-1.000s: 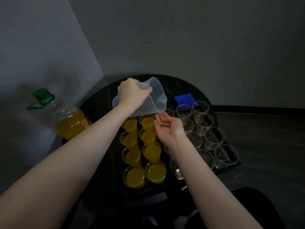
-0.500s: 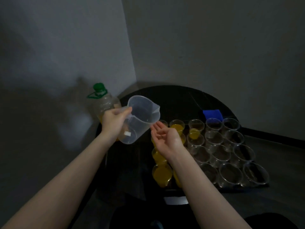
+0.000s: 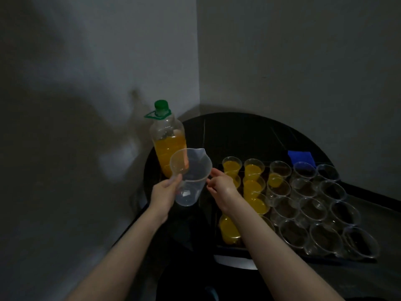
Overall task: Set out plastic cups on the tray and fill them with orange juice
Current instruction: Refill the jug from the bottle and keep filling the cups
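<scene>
Bare table lies open behind the cups. The juice bottle blocks the left edge, walls close behind.

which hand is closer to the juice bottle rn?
Left. The left hand grips the empty jug just below the juice bottle; the right hand sits beyond the jug, toward the cups.

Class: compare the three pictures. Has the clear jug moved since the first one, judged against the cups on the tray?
Yes. The jug, held by the left hand, has left the cups and now hangs to their left, before the juice bottle.
</scene>
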